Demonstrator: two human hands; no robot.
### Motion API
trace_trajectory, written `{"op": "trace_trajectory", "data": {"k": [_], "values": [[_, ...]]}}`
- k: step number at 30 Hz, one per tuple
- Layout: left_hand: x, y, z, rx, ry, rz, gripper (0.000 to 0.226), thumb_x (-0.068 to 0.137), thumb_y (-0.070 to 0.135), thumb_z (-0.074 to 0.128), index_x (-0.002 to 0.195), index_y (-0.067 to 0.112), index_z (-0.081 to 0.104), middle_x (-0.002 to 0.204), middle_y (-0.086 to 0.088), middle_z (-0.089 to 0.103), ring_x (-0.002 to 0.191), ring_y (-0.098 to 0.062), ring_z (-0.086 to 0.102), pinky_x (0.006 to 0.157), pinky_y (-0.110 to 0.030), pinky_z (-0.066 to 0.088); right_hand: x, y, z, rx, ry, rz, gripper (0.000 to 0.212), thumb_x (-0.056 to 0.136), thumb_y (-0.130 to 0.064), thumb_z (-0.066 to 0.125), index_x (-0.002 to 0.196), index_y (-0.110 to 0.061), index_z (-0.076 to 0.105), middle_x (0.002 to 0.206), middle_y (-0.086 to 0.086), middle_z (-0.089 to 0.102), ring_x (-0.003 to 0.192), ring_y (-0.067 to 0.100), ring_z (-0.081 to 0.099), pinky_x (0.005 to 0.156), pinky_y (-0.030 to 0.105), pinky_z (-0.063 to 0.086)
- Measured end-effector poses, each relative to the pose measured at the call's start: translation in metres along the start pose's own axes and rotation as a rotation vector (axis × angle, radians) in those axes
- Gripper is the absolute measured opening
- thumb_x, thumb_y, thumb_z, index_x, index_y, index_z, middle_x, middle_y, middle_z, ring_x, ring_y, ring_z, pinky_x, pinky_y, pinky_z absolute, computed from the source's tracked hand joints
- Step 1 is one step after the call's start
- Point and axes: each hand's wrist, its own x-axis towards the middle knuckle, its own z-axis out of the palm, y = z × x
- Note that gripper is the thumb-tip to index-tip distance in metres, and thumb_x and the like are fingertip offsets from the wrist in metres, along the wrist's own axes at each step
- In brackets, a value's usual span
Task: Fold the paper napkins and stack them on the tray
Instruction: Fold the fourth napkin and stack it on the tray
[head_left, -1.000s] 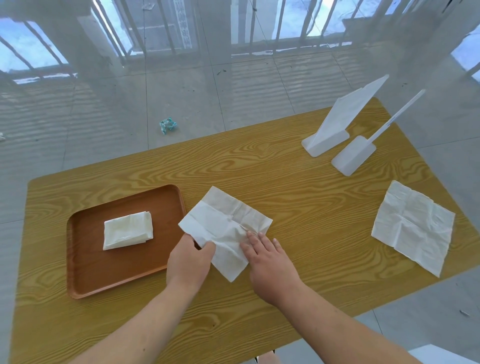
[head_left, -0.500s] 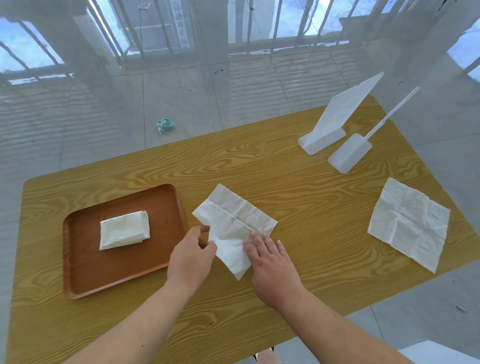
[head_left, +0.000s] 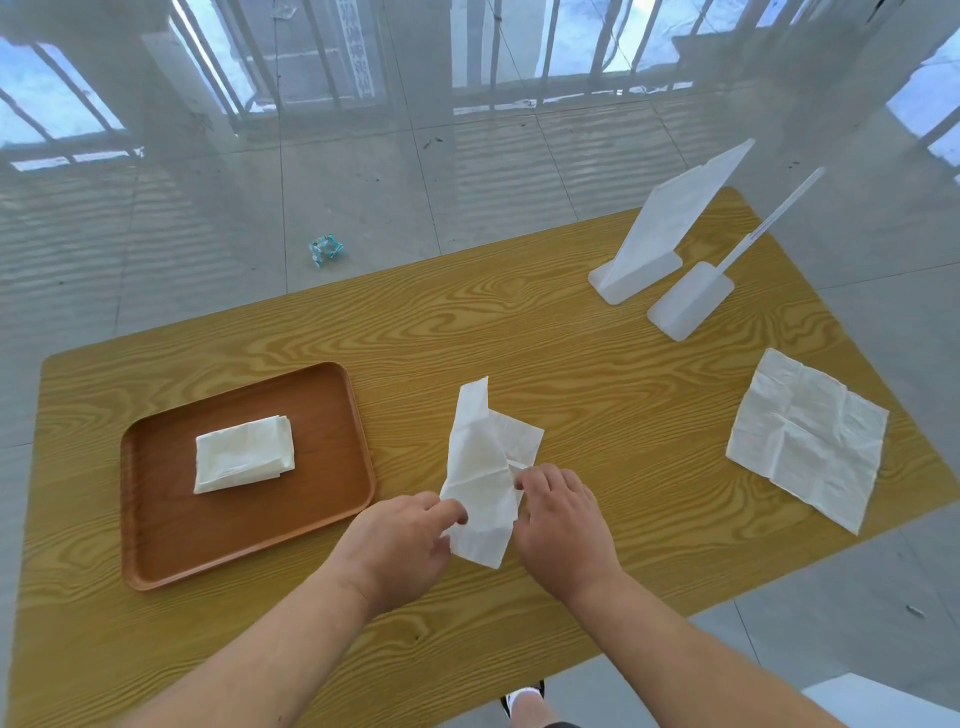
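Tabletop (head_left: 571, 364): yellow wood-grain finish, smooth, bold swirling pattern, faint sheen. Tray (head_left: 156, 545) at near left: reddish-brown wood, matt, smooth, fine grain. Folded napkin (head_left: 244, 460) on it: soft white paper, matt. Napkin (head_left: 480, 467) in the middle: thin, crumpled, creased paper. Flat napkin (head_left: 808, 441) at right: white paper, crease-lined. Two stands (head_left: 660, 244) at far right: white translucent plastic, smooth. Floor (head_left: 363, 171): pale glossy tiles.

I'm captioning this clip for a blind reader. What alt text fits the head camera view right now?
Two bare hands, left hand and right hand, fold a white napkin on a wooden table, one flap lifted. To the left, a brown tray holds a folded napkin; an unfolded napkin lies flat at right, near two white stands.
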Motion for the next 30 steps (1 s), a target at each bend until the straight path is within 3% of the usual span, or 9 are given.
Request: {"op": "trace_trajectory", "data": {"k": [4, 6, 8, 12, 14, 17, 21, 26, 30], "values": [[-0.003, 0.0, 0.0, 0.006, 0.029, -0.167, 0.035, 0.085, 0.071, 0.044, 0.1, 0.04, 0.047, 0.07, 0.018, 0.054, 0.061, -0.004, 0.052, 0.051, -0.023, 0.035, -0.005, 0.001, -0.002, 0.0, 0.03, 0.004, 0.019, 0.086, -0.013, 0.057, 0.103, -0.022, 0.057, 0.093, -0.009, 0.055, 0.084, 0.016, 0.047, 0.081, 0.036, 0.048], [0.0, -0.003, 0.002, -0.011, 0.09, -0.245, 0.04, 0.085, 0.078, 0.042, 0.096, 0.039, 0.044, 0.073, 0.017, 0.055, 0.061, -0.003, 0.052, 0.05, -0.022, 0.033, -0.006, 0.001, -0.002, 0.006, 0.021, -0.018, 0.023, 0.086, -0.012, 0.057, 0.108, -0.019, 0.059, 0.097, -0.006, 0.059, 0.088, 0.017, 0.051, 0.083, 0.035, 0.048], [0.005, -0.004, 0.004, -0.056, 0.119, -0.341, 0.048, 0.086, 0.081, 0.043, 0.105, 0.037, 0.045, 0.084, 0.016, 0.056, 0.067, -0.004, 0.054, 0.052, -0.024, 0.037, -0.007, -0.004, -0.001, 0.063, -0.015, -0.008, 0.029, 0.09, -0.014, 0.055, 0.118, -0.018, 0.057, 0.105, -0.007, 0.06, 0.095, 0.015, 0.054, 0.085, 0.031, 0.048], [0.012, -0.006, 0.01, -0.075, 0.08, -0.328, 0.057, 0.091, 0.068, 0.052, 0.136, 0.033, 0.042, 0.12, 0.011, 0.055, 0.097, -0.011, 0.06, 0.07, -0.027, 0.049, -0.007, -0.015, 0.002, 0.25, -0.018, 0.103, 0.034, 0.094, -0.025, 0.051, 0.128, -0.023, 0.054, 0.107, -0.017, 0.057, 0.094, 0.004, 0.056, 0.077, 0.023, 0.047], [0.013, -0.006, 0.014, 0.012, 0.063, -0.195, 0.058, 0.093, 0.06, 0.051, 0.143, 0.032, 0.041, 0.128, 0.01, 0.051, 0.114, -0.013, 0.055, 0.083, -0.027, 0.05, -0.007, -0.017, 0.005, 0.179, -0.012, 0.005, 0.03, 0.095, -0.023, 0.051, 0.125, -0.022, 0.057, 0.111, -0.013, 0.058, 0.1, 0.008, 0.054, 0.082, 0.024, 0.047], [0.014, -0.005, 0.018, 0.109, 0.023, -0.118, 0.057, 0.096, 0.058, 0.049, 0.143, 0.027, 0.047, 0.129, 0.006, 0.052, 0.117, -0.017, 0.052, 0.094, -0.031, 0.05, -0.011, -0.014, 0.008, 0.033, -0.079, -0.145, 0.032, 0.094, -0.023, 0.048, 0.123, -0.02, 0.06, 0.112, -0.005, 0.06, 0.101, 0.017, 0.051, 0.09, 0.032, 0.047], [0.015, -0.002, 0.025, 0.004, 0.061, -0.382, 0.051, 0.092, 0.064, 0.056, 0.126, 0.025, 0.054, 0.117, 0.007, 0.057, 0.109, -0.016, 0.057, 0.087, -0.03, 0.049, -0.015, -0.006, 0.012, -0.063, -0.172, -0.222, 0.041, 0.094, -0.024, 0.046, 0.133, -0.021, 0.056, 0.123, -0.003, 0.058, 0.112, 0.019, 0.051, 0.099, 0.036, 0.046], [0.026, 0.004, 0.024, -0.204, -0.012, -0.571, 0.014, 0.088, 0.044, 0.064, 0.083, 0.033, 0.059, 0.091, 0.012, 0.061, 0.081, -0.011, 0.061, 0.065, -0.032, 0.049, -0.013, -0.005, 0.011, -0.051, -0.165, -0.224, 0.041, 0.094, -0.023, 0.045, 0.133, -0.023, 0.056, 0.126, -0.005, 0.059, 0.116, 0.017, 0.051, 0.1, 0.034, 0.046], [0.032, 0.003, 0.022, -0.348, -0.031, -0.656, 0.011, 0.084, 0.04, 0.065, 0.077, 0.032, 0.061, 0.079, 0.011, 0.067, 0.072, -0.007, 0.062, 0.058, -0.03, 0.045, -0.008, -0.003, 0.011, -0.046, -0.173, -0.226, 0.04, 0.095, -0.027, 0.046, 0.135, -0.023, 0.054, 0.125, -0.006, 0.059, 0.114, 0.015, 0.05, 0.101, 0.034, 0.046]]}}
